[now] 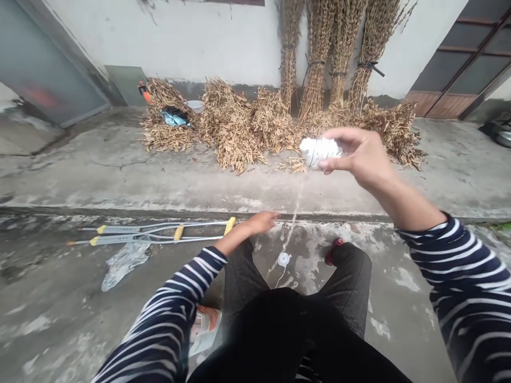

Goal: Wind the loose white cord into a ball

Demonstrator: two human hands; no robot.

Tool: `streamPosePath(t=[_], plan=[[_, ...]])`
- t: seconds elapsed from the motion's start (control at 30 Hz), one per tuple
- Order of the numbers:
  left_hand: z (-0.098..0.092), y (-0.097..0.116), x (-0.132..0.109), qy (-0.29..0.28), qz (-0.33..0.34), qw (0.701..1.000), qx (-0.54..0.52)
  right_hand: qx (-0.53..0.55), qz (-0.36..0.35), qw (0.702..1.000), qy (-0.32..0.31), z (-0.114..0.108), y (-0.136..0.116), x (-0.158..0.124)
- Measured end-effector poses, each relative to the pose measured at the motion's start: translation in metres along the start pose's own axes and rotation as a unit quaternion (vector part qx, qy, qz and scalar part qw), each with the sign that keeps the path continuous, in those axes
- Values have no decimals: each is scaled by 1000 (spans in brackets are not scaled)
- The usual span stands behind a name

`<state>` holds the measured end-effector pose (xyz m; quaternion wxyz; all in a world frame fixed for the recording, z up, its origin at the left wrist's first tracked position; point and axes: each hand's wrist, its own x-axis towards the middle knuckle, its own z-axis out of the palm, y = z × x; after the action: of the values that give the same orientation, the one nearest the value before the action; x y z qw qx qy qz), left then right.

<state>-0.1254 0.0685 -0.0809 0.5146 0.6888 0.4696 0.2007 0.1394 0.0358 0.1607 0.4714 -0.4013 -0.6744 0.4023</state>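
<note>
My right hand is raised in front of me, its thumb and fingers closed round a white bundle of what looks like wound cord, with thin dark lines across it. A pale, motion-blurred strand runs down from the bundle toward the ground. Between my feet lies a small white roll with a loose tail of string. My left hand hovers above my left knee, fingers stretched toward the strand and slightly blurred. Nothing shows in it, and its fingertips end just short of the strand.
Yellow-gripped crutches lie on the ground at left beside a clear plastic bag. An orange-and-white package sits by my left leg. Beyond a low concrete step are heaps of dry leafy stalks and upright tied bundles against the wall.
</note>
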Motion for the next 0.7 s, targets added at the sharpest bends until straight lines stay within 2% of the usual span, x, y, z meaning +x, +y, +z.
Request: streamPosePath(t=[0.07,0.1,0.2,0.27,0.33,0.43,0.53,0.63,0.7], plan=[[15,35,16,74,63,993,-71,26,26,999,-3,12,17,-6],[19,53,20,89,111,982,-124,34,34,999,-1,17,25,-8],[29,95,17,83,217,937,-261,43,49,998,12,27,45,-15],[37,108,8,70,222,922,-310,48,57,997,18,29,55,-17],[48,108,1,84,200,921,-323,63,63,996,22,30,61,-19],[62,98,-4,147,170,927,-301,91,74,993,28,31,67,-18],[65,91,0,167,149,933,-282,124,100,987,32,32,69,-15],[60,88,4,124,131,933,-312,163,151,974,36,32,69,-10],[54,88,4,52,106,927,-356,169,169,970,35,29,68,-5]])
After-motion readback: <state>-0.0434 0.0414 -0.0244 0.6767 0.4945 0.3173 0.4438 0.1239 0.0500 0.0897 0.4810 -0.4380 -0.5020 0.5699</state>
